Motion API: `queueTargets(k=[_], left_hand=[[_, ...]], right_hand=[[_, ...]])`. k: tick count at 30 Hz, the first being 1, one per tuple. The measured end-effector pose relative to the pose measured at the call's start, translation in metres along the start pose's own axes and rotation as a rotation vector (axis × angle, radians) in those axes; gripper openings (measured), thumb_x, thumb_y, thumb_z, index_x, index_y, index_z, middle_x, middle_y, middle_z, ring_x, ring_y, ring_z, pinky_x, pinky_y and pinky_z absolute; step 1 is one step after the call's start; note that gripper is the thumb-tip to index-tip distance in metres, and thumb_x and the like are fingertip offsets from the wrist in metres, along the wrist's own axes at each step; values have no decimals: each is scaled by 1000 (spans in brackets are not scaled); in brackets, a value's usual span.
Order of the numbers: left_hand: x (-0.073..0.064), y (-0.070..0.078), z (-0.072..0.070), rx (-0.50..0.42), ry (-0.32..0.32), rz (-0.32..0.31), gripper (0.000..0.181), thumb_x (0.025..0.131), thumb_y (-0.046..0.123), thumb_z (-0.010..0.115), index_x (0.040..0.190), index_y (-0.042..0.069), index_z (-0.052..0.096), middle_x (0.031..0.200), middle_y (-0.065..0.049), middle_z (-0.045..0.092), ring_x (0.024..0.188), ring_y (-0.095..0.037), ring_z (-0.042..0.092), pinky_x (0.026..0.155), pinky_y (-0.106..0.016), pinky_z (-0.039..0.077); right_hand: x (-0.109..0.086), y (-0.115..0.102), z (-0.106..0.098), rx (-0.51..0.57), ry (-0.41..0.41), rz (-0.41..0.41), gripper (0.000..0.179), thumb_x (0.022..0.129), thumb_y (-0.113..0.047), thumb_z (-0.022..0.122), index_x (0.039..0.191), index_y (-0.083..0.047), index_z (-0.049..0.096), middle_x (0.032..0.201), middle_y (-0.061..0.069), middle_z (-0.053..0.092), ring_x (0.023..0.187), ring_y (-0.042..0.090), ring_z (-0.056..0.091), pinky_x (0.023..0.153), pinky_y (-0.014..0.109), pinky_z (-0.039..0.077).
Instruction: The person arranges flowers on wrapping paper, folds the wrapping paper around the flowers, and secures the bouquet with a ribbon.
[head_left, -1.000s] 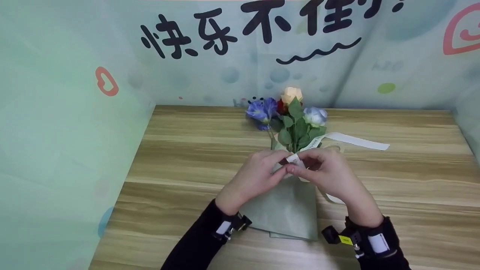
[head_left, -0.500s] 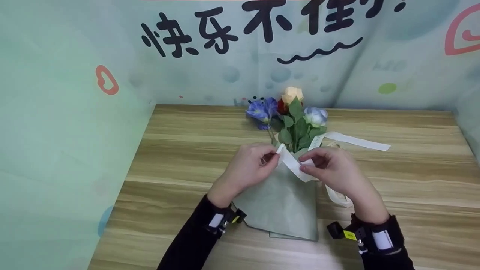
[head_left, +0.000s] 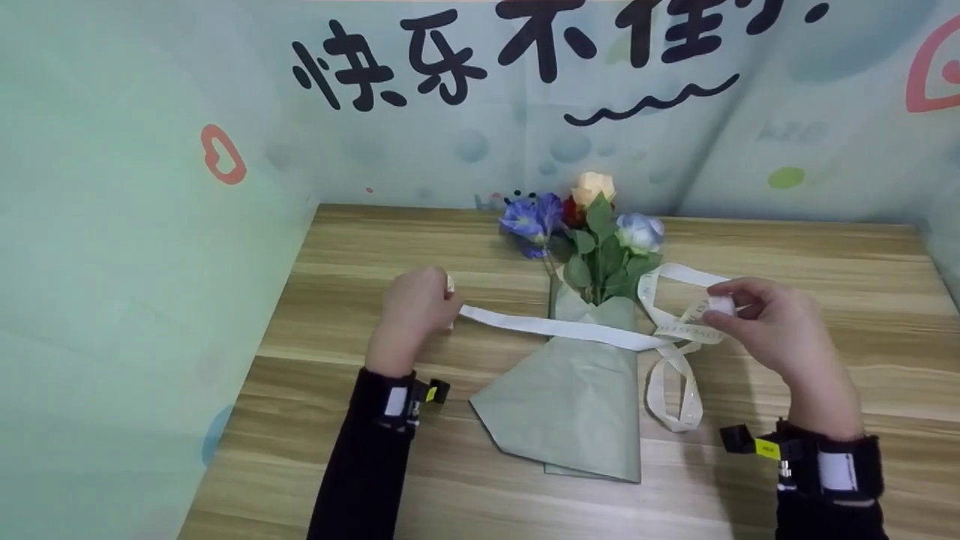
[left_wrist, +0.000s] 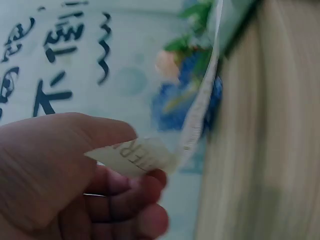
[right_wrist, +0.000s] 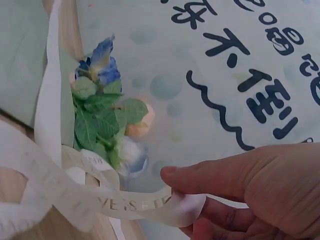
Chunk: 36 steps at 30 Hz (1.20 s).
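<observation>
A bouquet of artificial flowers [head_left: 600,247] in blue, peach, red and pale blue lies on the table, its stems wrapped in sage-green paper [head_left: 581,405]. Across the wrap runs a white printed ribbon [head_left: 555,327]. My left hand [head_left: 416,315], left of the bouquet, pinches one end of it; the left wrist view shows the lettered tip between thumb and fingers. To the right of the bouquet, my right hand [head_left: 784,330] pinches another part of the ribbon between thumb and forefinger. Loose ribbon loops [right_wrist: 85,200] lie beside the wrap, near that hand.
The wood-grain table [head_left: 300,465] meets a printed pale green backdrop [head_left: 420,165] right behind the flower heads. A matching side panel [head_left: 112,262] stands at the left. Ribbon slack trails over the table on the right.
Both hands have moved apart from above the wrap, left hand leftward and right hand rightward. The ribbon between them is now drawn out across the paper.
</observation>
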<state>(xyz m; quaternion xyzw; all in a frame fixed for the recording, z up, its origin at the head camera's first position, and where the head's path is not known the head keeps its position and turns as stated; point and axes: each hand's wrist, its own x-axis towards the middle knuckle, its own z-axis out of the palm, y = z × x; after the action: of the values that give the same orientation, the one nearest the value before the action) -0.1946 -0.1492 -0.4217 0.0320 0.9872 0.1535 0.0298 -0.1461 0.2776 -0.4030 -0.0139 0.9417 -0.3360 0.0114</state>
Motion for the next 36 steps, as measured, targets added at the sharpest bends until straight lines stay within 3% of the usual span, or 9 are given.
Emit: queueTargets(k=[3, 6, 10, 13, 17, 22, 27, 32, 36], left_hand=[[1, -5, 5, 72, -47, -37, 36, 87, 23, 62, 56, 17, 43, 56, 4, 43, 52, -15, 43, 43, -30, 34], [0, 4, 9, 68, -16, -4, 22, 88, 27, 65, 81, 6, 62, 85, -10, 62, 78, -27, 60, 65, -39, 52], [-5, 32, 18, -6, -18, 239, 48, 89, 30, 69, 125, 0, 59, 125, -17, 59, 117, -33, 56, 103, -45, 48], [-11, 54, 29, -42, -76, 473, 47, 93, 31, 64, 131, 4, 57, 128, -12, 58, 122, -27, 54, 108, -40, 45], [-15, 74, 47, -13, -88, 634, 46, 95, 30, 59, 133, 4, 56, 124, -10, 60, 119, -25, 56, 106, -39, 46], [-16, 82, 65, 66, -43, 669, 35, 94, 31, 63, 120, 8, 64, 110, -7, 62, 103, -23, 60, 94, -37, 51], [-15, 83, 72, 119, -34, 675, 19, 94, 29, 65, 102, 12, 68, 99, -4, 65, 95, -22, 64, 88, -37, 53], [-15, 80, 73, 154, -27, 685, 10, 92, 21, 63, 90, 12, 67, 93, -3, 69, 94, -23, 67, 84, -38, 55], [-11, 68, 61, 122, -53, 614, 10, 90, 20, 61, 84, 12, 65, 86, -3, 68, 86, -23, 66, 76, -39, 55]], right_hand=[[3, 14, -4, -21, -53, 64, 49, 86, -38, 76, 125, -10, 65, 101, 13, 71, 73, -2, 59, 61, 23, 49], [5, 19, -1, -46, -122, 97, 63, 85, -43, 76, 134, -7, 57, 115, 25, 66, 89, 23, 67, 73, 40, 54], [4, 15, 6, -104, -105, 71, 71, 81, -33, 79, 140, -6, 50, 143, 40, 38, 125, 60, 38, 95, 71, 38], [6, 10, 14, -122, -44, -48, 62, 77, -19, 81, 133, -7, 58, 143, 35, 39, 128, 59, 34, 99, 72, 32], [12, 6, 31, -126, -67, -214, 41, 82, -15, 77, 120, -6, 66, 132, 24, 57, 122, 48, 49, 101, 64, 38], [16, 7, 44, -149, -199, -196, 44, 86, -21, 75, 124, -3, 64, 129, 24, 61, 115, 43, 58, 96, 62, 45], [17, 10, 47, -123, -290, -143, 43, 85, -16, 73, 124, -1, 63, 116, 23, 68, 106, 40, 65, 92, 59, 50], [17, 13, 44, -107, -315, -113, 35, 90, -16, 68, 123, -5, 64, 108, 17, 72, 100, 32, 68, 88, 53, 53], [16, 13, 37, -101, -322, -110, 32, 93, -17, 66, 123, -7, 65, 104, 15, 73, 76, 21, 68, 68, 38, 56]])
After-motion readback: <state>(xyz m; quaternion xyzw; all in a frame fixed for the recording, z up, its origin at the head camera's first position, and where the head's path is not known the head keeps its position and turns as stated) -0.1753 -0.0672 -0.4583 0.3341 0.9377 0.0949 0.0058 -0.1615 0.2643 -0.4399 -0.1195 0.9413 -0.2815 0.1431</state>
